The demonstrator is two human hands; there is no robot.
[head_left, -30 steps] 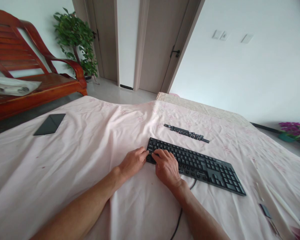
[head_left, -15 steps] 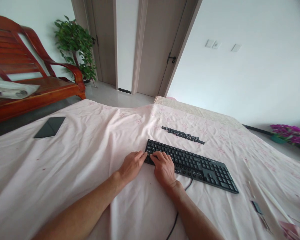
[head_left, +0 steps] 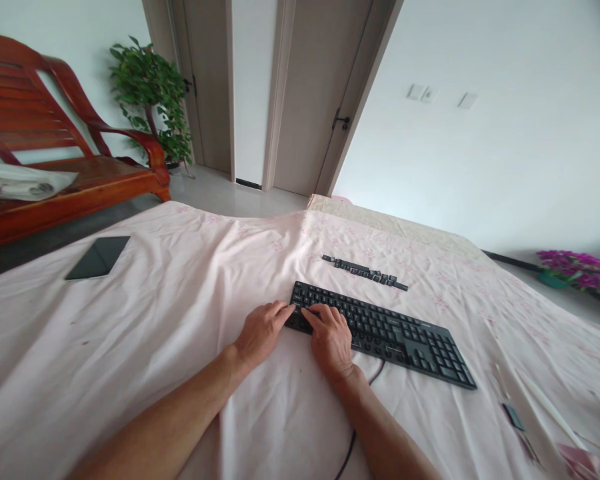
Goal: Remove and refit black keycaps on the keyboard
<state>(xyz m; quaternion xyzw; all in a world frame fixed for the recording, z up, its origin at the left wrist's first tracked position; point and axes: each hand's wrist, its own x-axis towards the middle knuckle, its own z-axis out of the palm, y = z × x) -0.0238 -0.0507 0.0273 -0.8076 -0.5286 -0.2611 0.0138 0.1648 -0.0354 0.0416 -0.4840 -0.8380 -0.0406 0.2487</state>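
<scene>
A black keyboard [head_left: 420, 340] lies at a slant on the pink cloth, with bare key sockets showing along part of its front row. At its left end, my left hand [head_left: 263, 328] is closed, fingers and thumb gripping the edge. My right hand [head_left: 331, 339] rests over the left part of the keys with its fingers bent and thumb pressed down near my left fingertips. Whatever may be under those fingertips is hidden. Behind the keyboard, loose black keycaps [head_left: 365, 271] lie in a row on the cloth.
A dark tablet [head_left: 99, 258] lies at the left of the cloth [head_left: 180, 307]. Thin tools [head_left: 514, 417] lie at the right, and the cable [head_left: 349, 453] runs toward me. Beyond stand a wooden bench [head_left: 80, 173], a green plant [head_left: 153, 93] and purple flowers [head_left: 577, 268].
My right hand has shifted very slightly to the right and the thumb has eased a little over the keys. The left hand keeps its place; the camera view tilts slightly.
</scene>
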